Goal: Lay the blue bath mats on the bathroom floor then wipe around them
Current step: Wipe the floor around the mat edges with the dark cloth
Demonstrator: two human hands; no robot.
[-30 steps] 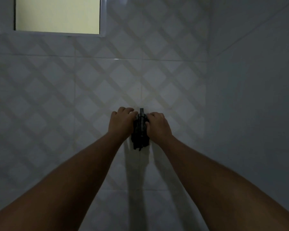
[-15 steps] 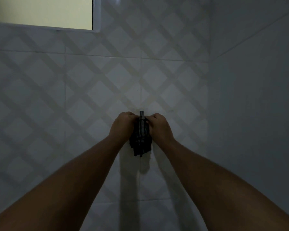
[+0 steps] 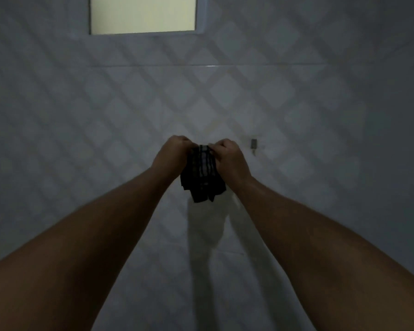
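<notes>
A small dark checked cloth [image 3: 202, 177] hangs bunched between my two hands in front of a tiled wall. My left hand [image 3: 173, 155] grips its upper left edge with curled fingers. My right hand [image 3: 230, 158] pinches its upper right edge. A small metal wall hook [image 3: 253, 143] sits bare on the tiles just right of my right hand. No blue bath mats and no floor are in view.
The wall [image 3: 105, 115] ahead has pale diamond-pattern tiles, dimly lit. A frosted window [image 3: 142, 14] is high up, left of centre. The cloth's shadow [image 3: 206, 223] falls on the tiles below it.
The cloth has come off the wall hook, which now shows bare to the right. Both hands have moved left with the cloth, and the view has shifted.
</notes>
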